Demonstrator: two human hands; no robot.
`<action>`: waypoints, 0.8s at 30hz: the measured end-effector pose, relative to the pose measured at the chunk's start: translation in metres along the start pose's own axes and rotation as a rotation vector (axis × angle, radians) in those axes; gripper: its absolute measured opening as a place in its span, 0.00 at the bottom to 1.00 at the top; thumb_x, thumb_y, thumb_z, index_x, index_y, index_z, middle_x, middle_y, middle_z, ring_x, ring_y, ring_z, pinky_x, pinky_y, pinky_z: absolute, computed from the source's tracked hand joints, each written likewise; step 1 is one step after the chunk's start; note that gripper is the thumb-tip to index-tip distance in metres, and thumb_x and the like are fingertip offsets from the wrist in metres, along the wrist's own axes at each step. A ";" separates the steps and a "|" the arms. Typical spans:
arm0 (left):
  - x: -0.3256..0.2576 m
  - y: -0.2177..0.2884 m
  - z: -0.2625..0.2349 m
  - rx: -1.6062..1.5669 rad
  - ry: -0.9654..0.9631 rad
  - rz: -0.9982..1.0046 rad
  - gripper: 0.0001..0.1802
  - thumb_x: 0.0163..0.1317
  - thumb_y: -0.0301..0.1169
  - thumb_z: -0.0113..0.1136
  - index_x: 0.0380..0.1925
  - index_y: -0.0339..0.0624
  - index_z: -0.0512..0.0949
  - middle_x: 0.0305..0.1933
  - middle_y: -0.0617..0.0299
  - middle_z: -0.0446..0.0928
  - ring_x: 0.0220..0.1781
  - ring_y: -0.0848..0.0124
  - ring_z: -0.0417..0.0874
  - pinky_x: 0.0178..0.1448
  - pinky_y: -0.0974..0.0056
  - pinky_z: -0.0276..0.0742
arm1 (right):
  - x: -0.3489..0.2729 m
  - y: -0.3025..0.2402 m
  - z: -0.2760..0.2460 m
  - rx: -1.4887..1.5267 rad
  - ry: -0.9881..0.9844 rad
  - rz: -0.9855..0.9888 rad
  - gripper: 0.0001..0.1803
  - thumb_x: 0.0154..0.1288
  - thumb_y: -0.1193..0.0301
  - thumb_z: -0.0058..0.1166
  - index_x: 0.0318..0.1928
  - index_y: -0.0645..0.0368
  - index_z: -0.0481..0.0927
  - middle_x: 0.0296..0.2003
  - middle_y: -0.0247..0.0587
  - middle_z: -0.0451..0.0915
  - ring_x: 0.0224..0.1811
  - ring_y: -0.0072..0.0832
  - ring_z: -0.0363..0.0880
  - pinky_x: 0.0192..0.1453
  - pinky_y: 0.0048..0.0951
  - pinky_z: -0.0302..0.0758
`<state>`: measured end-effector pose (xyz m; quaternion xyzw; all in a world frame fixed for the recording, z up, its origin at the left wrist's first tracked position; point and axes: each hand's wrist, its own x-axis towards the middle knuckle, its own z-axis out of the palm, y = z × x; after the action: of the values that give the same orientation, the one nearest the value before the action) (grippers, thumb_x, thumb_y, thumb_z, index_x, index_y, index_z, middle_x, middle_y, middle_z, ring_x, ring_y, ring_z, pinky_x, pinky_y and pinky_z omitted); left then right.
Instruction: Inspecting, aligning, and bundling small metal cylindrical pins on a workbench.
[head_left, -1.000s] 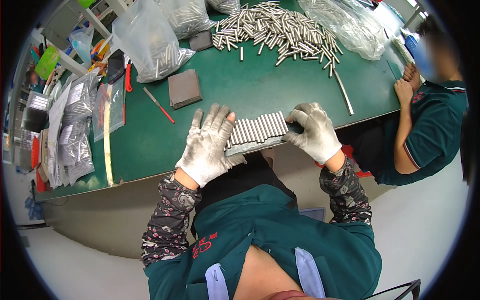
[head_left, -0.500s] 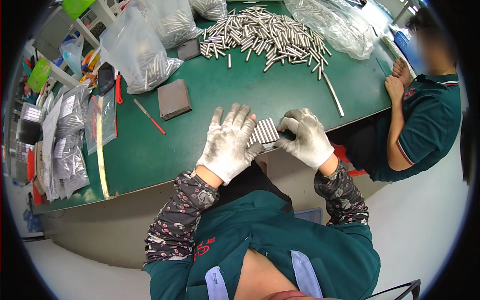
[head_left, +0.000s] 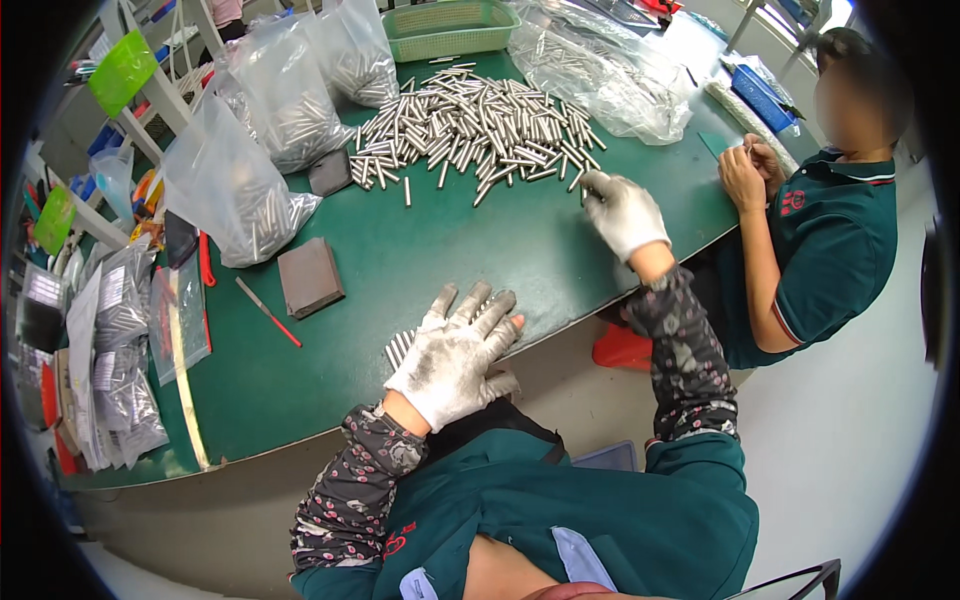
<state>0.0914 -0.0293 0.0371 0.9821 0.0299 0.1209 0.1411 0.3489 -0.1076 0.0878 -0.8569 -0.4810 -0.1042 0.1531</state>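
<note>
Left side of the green table: a thin red-handled tool, then a grey-brown block. Next up, a row of metal pins peeks out beside the gloved left hand, which is palm down over it, fingers spread, no grip I can see. Farther back there's a big messy pile of pins. The gloved right hand is at its right edge, fingers curled; can't tell if it's got one. Far right, a co-worker in green.
</note>
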 end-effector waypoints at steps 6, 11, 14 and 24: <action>-0.001 0.000 0.000 -0.023 -0.004 -0.012 0.36 0.51 0.51 0.63 0.59 0.48 0.71 0.67 0.58 0.65 0.71 0.56 0.61 0.74 0.45 0.50 | 0.042 0.010 0.029 -0.146 -0.239 0.204 0.18 0.57 0.71 0.48 0.48 0.49 0.81 0.45 0.50 0.80 0.49 0.47 0.79 0.54 0.41 0.74; -0.001 -0.001 0.000 -0.032 -0.034 -0.026 0.36 0.51 0.52 0.63 0.60 0.48 0.71 0.67 0.58 0.65 0.71 0.56 0.61 0.74 0.45 0.50 | 0.058 0.013 0.036 -0.055 -0.296 0.203 0.20 0.56 0.74 0.49 0.50 0.48 0.81 0.47 0.50 0.80 0.50 0.46 0.78 0.55 0.40 0.74; -0.001 -0.002 0.001 -0.041 -0.023 -0.021 0.37 0.51 0.52 0.63 0.59 0.47 0.71 0.67 0.58 0.65 0.71 0.56 0.61 0.73 0.45 0.52 | 0.065 0.015 0.030 -0.264 -0.297 0.082 0.20 0.61 0.73 0.46 0.52 0.43 0.80 0.50 0.47 0.77 0.53 0.44 0.77 0.56 0.39 0.75; 0.000 -0.003 0.000 -0.051 0.018 -0.008 0.36 0.51 0.51 0.64 0.58 0.47 0.72 0.66 0.57 0.66 0.70 0.56 0.63 0.73 0.45 0.53 | 0.053 -0.021 0.018 -0.176 -0.499 -0.072 0.12 0.53 0.63 0.57 0.39 0.50 0.83 0.40 0.44 0.82 0.47 0.41 0.80 0.51 0.38 0.76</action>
<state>0.0911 -0.0266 0.0359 0.9770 0.0319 0.1298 0.1662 0.3582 -0.0489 0.0917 -0.8485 -0.5230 0.0637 -0.0492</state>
